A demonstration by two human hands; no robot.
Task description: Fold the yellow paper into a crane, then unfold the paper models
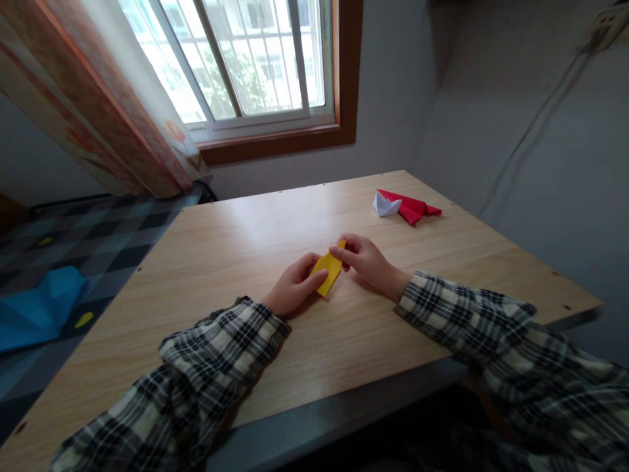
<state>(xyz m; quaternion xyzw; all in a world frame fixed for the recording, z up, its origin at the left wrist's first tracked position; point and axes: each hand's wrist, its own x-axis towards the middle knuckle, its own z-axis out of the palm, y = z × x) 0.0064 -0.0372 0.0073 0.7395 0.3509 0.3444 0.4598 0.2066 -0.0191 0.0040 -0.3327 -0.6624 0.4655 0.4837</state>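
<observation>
A folded yellow paper [328, 271] lies just above the middle of the wooden table [236, 249], held at both ends. My left hand [293, 287] pinches its near left end with thumb and fingers. My right hand [366, 259] grips the far right tip. Both forearms in plaid sleeves rest on the tabletop. The paper is narrow and pointed, slanting from lower left to upper right.
A folded red paper shape [411, 207] and a small white folded paper [386, 206] lie together at the table's far right. Grey walls stand behind and to the right. A window and curtain [98, 98] are at the back left. A blue object [42, 305] lies on the floor at left.
</observation>
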